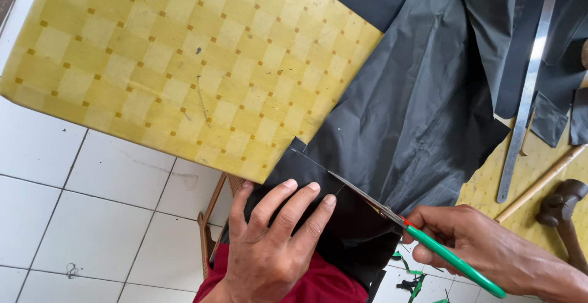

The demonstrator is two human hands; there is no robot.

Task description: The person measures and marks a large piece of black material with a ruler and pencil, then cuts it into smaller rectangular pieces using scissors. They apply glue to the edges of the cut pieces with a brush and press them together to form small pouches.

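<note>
The black sheet (392, 131) is pinned flat under the spread left hand (272, 242). Green-handled scissors (429, 242), gripped in the right hand (478, 242), lie just right of those fingers, blades pointing up-left along the cut line.

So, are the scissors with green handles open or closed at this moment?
Open, it seems: the scissors in the right hand show blades spread slightly along the black fabric. The left hand presses the fabric flat.

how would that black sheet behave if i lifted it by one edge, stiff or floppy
Probably floppy: the black sheet lies in soft wrinkles and drapes off the table. Likely light and thin, since scissors slice it. Its slight sheen hints it may be slippery.
</note>
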